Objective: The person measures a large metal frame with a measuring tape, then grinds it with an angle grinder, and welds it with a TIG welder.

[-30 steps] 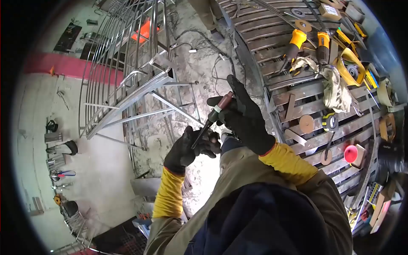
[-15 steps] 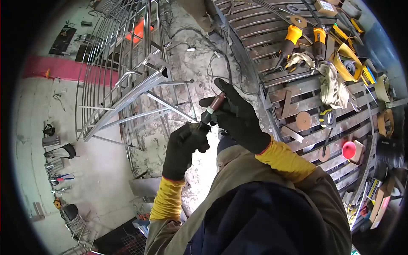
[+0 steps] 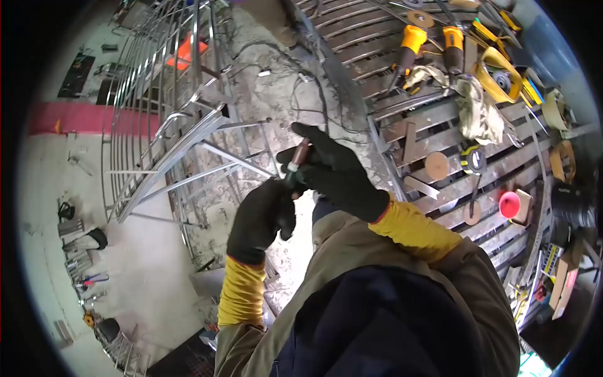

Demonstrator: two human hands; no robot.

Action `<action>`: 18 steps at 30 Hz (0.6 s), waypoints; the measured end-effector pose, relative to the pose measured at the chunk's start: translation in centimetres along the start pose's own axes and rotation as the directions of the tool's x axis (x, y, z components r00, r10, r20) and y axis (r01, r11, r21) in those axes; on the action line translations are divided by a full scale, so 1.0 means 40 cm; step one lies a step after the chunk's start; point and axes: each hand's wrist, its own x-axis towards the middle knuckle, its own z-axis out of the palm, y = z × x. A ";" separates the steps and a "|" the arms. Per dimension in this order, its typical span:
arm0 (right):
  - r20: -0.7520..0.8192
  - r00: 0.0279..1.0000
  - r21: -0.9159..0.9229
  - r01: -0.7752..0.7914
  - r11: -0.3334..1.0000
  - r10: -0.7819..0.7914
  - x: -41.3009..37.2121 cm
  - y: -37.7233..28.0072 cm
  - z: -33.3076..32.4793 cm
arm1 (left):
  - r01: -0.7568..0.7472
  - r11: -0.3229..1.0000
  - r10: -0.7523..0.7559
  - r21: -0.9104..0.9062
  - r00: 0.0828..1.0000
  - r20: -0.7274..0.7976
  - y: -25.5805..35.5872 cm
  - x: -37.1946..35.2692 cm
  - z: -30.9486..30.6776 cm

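Both hands wear black gloves with yellow cuffs and meet in front of my body, above the floor. Between them is a small welding torch, with a reddish-brown cup, a pale ring and a dark body. My left hand is closed around the dark lower end, mostly hidden by the glove. My right hand grips the brown cup from the side, thumb and fingers on either side of it.
A welded metal tube frame stands ahead on the left. On the right, a slatted metal bench carries yellow grinders, a tape measure, discs and a cloth. Cables cross the floor; a person's leg is beyond.
My hands and the torch have shifted slightly left in view, and the surroundings have shifted too as my head turned. My left hand has closed further over the torch's dark end.
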 end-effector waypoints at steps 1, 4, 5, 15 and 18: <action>0.016 1.000 0.067 -0.010 0.998 0.009 0.001 0.006 0.002 | 0.140 0.961 -0.105 -0.239 0.982 0.155 -0.011 0.010 -0.016; 0.077 0.997 0.174 -0.044 0.984 0.030 -0.005 0.024 -0.005 | 0.399 0.754 -0.196 -0.522 0.895 0.402 -0.057 0.009 -0.041; 0.103 0.994 0.225 -0.059 0.973 0.037 -0.011 0.024 -0.005 | 0.402 0.739 -0.159 -0.541 0.884 0.439 -0.077 0.012 -0.048; -0.001 1.000 -0.029 -0.020 0.999 0.020 0.006 0.049 -0.015 | 0.008 0.990 -0.017 0.142 0.998 0.057 -0.036 -0.007 0.009; 0.008 0.992 -0.094 -0.124 0.988 0.126 0.000 0.045 0.002 | 0.165 0.939 -0.110 -0.303 0.976 0.189 -0.113 0.001 -0.034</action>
